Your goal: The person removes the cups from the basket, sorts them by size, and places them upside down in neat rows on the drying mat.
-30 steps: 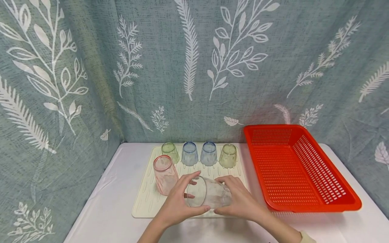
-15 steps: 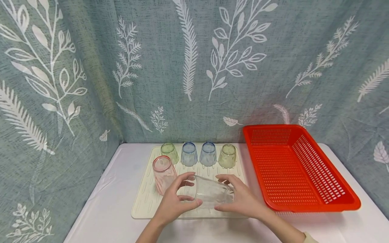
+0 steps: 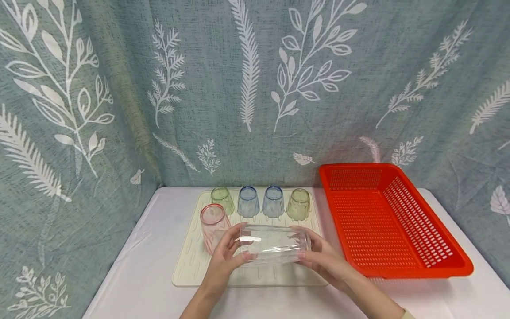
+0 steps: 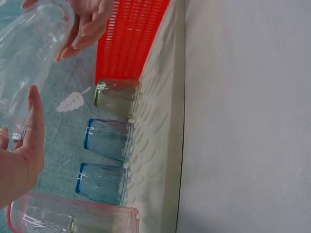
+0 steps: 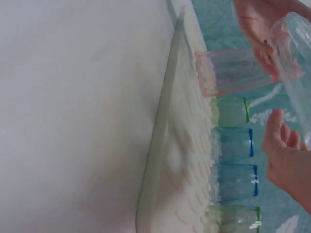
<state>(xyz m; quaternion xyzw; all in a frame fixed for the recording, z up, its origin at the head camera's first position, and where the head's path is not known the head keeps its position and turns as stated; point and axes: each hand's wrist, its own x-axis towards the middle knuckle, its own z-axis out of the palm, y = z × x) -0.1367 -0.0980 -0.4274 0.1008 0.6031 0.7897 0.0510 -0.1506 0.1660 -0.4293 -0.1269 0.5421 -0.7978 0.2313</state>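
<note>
Both hands hold a tall clear drinking glass (image 3: 275,243) on its side above the cream drying mat (image 3: 191,266). The left hand (image 3: 227,259) curls round its left end, thumb in front and fingers behind. At the other end, the right hand (image 3: 328,261) grips the glass with its thumb in front, and some fingers are hidden. Just left of the left hand, a pink glass (image 3: 213,226) stands on the mat, partly covered by that hand. In the left wrist view the clear glass (image 4: 26,58) slants between the hands.
Along the mat's back edge stand a green glass (image 3: 223,201), two blue glasses (image 3: 248,204) (image 3: 273,204) and a yellow-green glass (image 3: 299,206). A red plastic basket (image 3: 402,230) sits to the right on the white table (image 3: 139,261). A patterned curtain (image 3: 219,88) hangs behind.
The clear glass has swung from a slant to nearly level, side-on to the head camera. The right hand has shifted slightly right and turned at its end; the left hand has moved slightly left.
</note>
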